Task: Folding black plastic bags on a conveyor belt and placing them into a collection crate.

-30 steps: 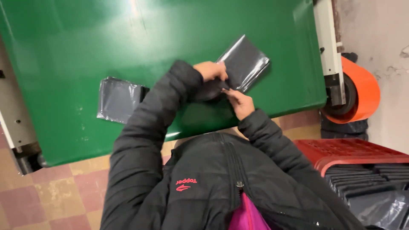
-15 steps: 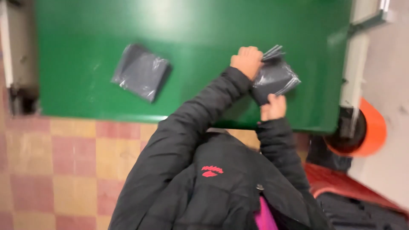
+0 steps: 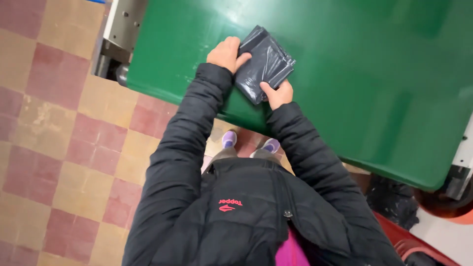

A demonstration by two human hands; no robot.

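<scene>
A stack of dark grey folded plastic bags (image 3: 263, 64) rests on the green conveyor belt (image 3: 354, 64) near its front edge. My left hand (image 3: 225, 53) grips the stack's upper left side, fingers curled over it. My right hand (image 3: 279, 93) holds its lower right corner, thumb on top. Both arms are in black puffer-jacket sleeves.
The belt's metal frame and end roller (image 3: 116, 44) stand at the left. Below lies a red and tan checkered tile floor (image 3: 59, 148). An orange roll (image 3: 451, 209) and the rim of a red crate (image 3: 419, 246) show at the lower right.
The view has swung left along the belt. The single grey bag that lay alone on the belt is out of sight, and both hands now hold a thicker folded stack.
</scene>
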